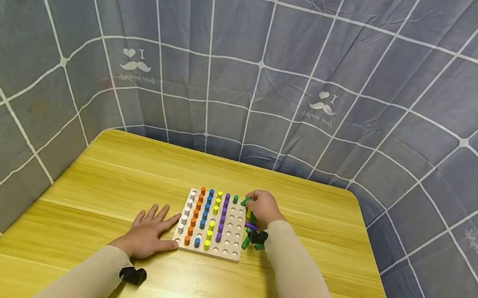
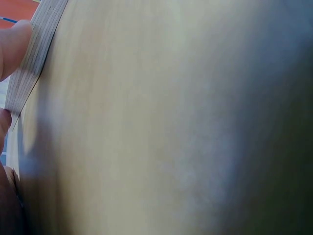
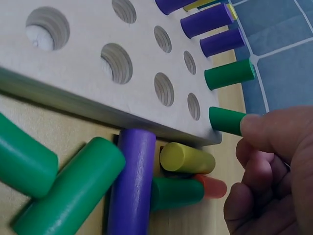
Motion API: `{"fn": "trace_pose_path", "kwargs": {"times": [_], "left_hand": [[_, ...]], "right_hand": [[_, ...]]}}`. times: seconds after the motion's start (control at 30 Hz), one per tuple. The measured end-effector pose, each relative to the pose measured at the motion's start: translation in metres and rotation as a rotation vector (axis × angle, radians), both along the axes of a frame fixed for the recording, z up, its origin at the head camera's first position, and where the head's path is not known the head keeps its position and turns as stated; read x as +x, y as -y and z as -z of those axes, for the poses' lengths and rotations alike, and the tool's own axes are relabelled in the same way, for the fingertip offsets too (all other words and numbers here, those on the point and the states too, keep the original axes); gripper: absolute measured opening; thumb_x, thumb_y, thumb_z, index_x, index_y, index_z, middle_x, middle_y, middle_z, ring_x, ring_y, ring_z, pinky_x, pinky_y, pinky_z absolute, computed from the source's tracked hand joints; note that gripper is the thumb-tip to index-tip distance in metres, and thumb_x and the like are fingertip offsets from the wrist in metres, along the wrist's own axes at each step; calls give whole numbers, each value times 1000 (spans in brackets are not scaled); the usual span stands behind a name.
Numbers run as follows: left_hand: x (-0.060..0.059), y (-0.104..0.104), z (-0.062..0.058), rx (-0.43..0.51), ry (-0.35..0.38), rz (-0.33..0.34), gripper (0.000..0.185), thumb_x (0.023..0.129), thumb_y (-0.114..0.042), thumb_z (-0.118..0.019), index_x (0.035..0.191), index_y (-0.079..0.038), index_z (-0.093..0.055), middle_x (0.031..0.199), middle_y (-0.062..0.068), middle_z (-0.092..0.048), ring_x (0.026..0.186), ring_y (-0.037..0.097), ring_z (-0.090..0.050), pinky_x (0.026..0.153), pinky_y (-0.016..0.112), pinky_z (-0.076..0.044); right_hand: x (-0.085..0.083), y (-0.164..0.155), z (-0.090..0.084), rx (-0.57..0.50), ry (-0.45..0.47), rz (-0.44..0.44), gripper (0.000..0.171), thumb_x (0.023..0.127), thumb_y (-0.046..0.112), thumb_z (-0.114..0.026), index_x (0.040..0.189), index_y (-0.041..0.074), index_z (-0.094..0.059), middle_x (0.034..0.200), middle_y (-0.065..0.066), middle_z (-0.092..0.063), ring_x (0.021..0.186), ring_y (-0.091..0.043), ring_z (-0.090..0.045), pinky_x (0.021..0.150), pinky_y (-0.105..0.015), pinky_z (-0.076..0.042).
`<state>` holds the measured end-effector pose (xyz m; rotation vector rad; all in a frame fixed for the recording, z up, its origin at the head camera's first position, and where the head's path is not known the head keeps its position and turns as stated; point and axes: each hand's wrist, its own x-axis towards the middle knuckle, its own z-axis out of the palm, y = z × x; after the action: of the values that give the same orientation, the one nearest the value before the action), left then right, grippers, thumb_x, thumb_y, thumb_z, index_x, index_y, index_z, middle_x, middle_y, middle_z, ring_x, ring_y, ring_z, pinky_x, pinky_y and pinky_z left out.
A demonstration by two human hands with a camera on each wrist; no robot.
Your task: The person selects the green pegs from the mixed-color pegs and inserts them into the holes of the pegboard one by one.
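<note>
Pinching a green peg (image 3: 226, 121) in your right hand (image 1: 264, 207) at the far right corner of the pegboard (image 3: 83, 54), square it up before pressing, and brace the near left corner with your spread left hand (image 1: 146, 236).

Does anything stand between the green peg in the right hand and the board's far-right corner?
Nothing visible does. The right hand pinches the green peg with its end at that corner of the board; whether it's seated is unclear. The neighbouring upright peg stands apart from it, and the loose pegs lie off the board's edge.
</note>
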<state>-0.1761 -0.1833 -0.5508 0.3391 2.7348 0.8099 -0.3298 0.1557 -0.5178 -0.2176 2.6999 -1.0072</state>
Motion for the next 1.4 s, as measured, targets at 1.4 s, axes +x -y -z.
{"fn": "trace_pose_path", "kwargs": {"times": [1.4], "left_hand": [[-1,2,4,3,-7,0,88,97,-67,-62,168,-25,-31,176,23,-8,161,53,5,124,73,6]], "right_hand": [[1,-15,2,-71,-6,-3,37,104,18,-67,138,3,-69,73,-3,-58,54,-12,-40,53,-26,-36]]}}
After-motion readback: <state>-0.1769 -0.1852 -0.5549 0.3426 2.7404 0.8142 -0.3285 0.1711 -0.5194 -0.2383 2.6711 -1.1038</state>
